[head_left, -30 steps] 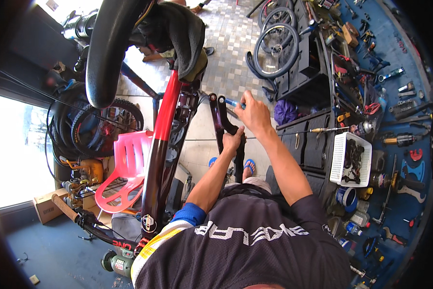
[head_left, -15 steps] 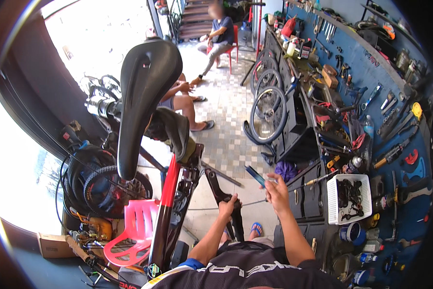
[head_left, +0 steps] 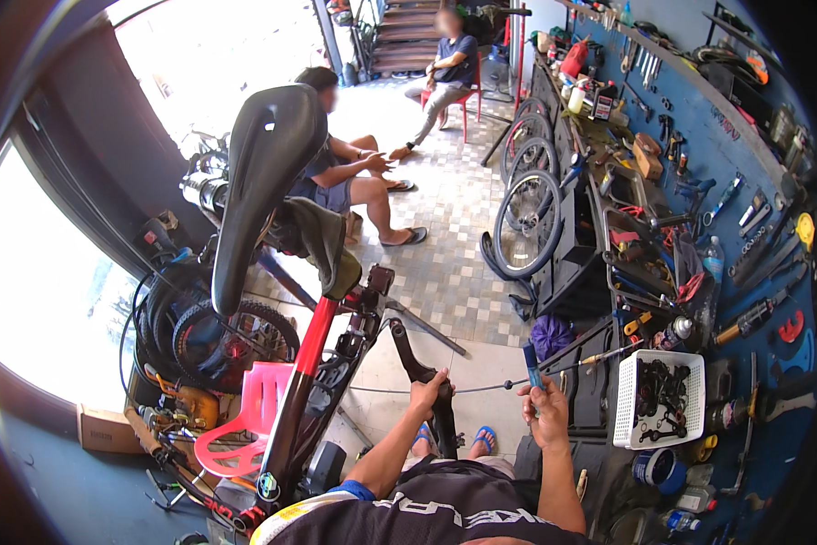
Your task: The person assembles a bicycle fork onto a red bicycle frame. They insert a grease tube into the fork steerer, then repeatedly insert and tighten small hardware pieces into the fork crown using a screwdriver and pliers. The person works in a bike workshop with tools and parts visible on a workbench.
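My left hand (head_left: 428, 396) is closed around a slim black bicycle frame part (head_left: 443, 427), which stands tilted in front of my body. Its bent upper end rises beyond my fingers. To the right, my right hand (head_left: 546, 418) pinches a small blue stick-shaped object (head_left: 532, 363), held upright; whether it is a tube or a tool is unclear. Left of my hands, a red and black bicycle frame (head_left: 316, 341) leans upward, with a black saddle (head_left: 277, 150) nearer the camera. A thin dark cable or rod (head_left: 476, 391) runs across behind both hands.
A white basket (head_left: 619, 409) of black parts sits on the cluttered bench at right, below a blue tool wall (head_left: 699, 136). A pink chair (head_left: 261, 413) stands left. Two people sit farther off, near bicycle wheels (head_left: 526, 222). A purple bundle (head_left: 552, 338) lies by the bench.
My right hand has moved right and down, and the blue object has turned from slanted to nearly upright. My left hand keeps its grip. The view has shifted, showing more of the nearer seated person.
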A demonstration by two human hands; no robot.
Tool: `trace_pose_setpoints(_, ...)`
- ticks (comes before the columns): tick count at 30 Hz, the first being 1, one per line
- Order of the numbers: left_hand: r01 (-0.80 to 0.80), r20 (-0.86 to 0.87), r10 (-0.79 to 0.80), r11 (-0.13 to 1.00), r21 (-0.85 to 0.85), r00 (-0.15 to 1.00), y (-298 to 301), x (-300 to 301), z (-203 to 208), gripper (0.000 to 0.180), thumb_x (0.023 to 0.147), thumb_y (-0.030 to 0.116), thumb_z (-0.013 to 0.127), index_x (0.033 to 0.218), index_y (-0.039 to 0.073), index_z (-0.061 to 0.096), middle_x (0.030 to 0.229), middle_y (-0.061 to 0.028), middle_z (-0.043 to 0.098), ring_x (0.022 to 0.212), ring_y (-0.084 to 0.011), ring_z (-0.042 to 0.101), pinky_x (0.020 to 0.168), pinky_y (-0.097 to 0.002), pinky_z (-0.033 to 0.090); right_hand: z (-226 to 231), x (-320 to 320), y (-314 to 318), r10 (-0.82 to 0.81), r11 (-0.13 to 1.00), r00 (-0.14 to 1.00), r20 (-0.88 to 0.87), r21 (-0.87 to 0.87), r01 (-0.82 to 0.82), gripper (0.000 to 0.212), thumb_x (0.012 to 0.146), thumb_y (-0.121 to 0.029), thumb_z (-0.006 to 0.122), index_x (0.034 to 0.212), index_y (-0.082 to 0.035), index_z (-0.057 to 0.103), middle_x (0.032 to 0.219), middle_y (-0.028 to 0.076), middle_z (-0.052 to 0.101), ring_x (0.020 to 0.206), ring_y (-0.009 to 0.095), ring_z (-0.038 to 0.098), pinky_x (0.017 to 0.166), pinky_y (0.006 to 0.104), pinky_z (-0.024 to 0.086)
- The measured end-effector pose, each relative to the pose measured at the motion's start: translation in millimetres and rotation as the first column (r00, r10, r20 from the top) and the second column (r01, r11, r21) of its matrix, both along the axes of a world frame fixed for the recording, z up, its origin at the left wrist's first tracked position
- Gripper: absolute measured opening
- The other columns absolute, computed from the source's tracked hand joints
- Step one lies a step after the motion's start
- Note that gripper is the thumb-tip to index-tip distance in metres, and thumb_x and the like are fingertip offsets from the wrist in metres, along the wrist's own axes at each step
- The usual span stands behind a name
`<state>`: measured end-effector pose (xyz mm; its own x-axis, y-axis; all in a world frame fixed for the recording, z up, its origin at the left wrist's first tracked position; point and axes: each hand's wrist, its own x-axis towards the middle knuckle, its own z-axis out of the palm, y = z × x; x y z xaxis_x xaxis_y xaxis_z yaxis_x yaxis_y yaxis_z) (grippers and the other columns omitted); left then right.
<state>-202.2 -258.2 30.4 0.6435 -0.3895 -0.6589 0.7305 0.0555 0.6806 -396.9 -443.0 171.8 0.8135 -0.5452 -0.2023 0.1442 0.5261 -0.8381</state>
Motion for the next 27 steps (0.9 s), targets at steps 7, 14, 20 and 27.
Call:
trace_pose_setpoints(7, -0.051, 0.016, 0.050, 0.998, 0.022, 0.999, -9.9, -11.4, 3.4, 0.034, 0.089, 0.033, 0.080, 0.088, 0.002, 0.066, 0.076, -0.0132, 0.071, 0.064, -0.0223, 0.070, 0.060, -0.0334, 0.058, 5.8, 3.6, -13.3, -0.009, 0.990, 0.996, -0.089, -0.142, -0.004, 0.031, 0.096, -0.024, 0.070, 0.116, -0.004, 0.057, 0.088, 0.005, 0.066, 0.061, 0.004, 0.052, 0.050, 0.0200, 0.041)
trace_pose_setpoints(14, -0.014, 0.007, 0.015, 1.000, -0.014, 1.000, -5.1, -19.2, 4.9, 0.035, 0.089, 0.032, 0.080, 0.092, 0.003, 0.062, 0.079, -0.0128, 0.070, 0.067, -0.0228, 0.071, 0.060, -0.0345, 0.059, -28.5, -12.3, -26.1, -0.121, 0.936, 0.960, -0.254, -0.352, 0.024, 0.028, 0.094, -0.023, 0.072, 0.111, -0.004, 0.062, 0.081, -0.004, 0.057, 0.066, 0.002, 0.049, 0.053, 0.0187, 0.040)
trace_pose_setpoints(20, -0.009, 0.016, 0.008, 0.999, 0.048, 1.000, -2.3, -12.1, -2.6, 0.036, 0.089, 0.034, 0.080, 0.089, 0.001, 0.066, 0.078, -0.0133, 0.072, 0.064, -0.0223, 0.070, 0.061, -0.0329, 0.057, -31.5, -43.3, -13.5, -0.288, 0.861, 0.910, -0.299, -0.496, 0.109, 0.035, 0.095, -0.021, 0.072, 0.119, 0.002, 0.060, 0.090, -0.001, 0.058, 0.078, 0.006, 0.050, 0.070, 0.0230, 0.042)
trace_pose_setpoints(27, 0.251, 0.061, -0.278, 0.926, 0.281, 0.959, 11.4, 22.8, -71.5, 0.041, 0.091, 0.051, 0.070, 0.096, 0.011, 0.066, 0.089, -0.0042, 0.068, 0.078, -0.0188, 0.063, 0.073, -0.0398, 0.052, -16.2, -97.9, 6.1, -0.489, 0.858, 0.834, -0.256, -0.314, 0.407, 0.033, 0.098, -0.014, 0.067, 0.126, 0.001, 0.056, 0.104, 0.000, 0.061, 0.091, 0.008, 0.056, 0.078, 0.0239, 0.046)
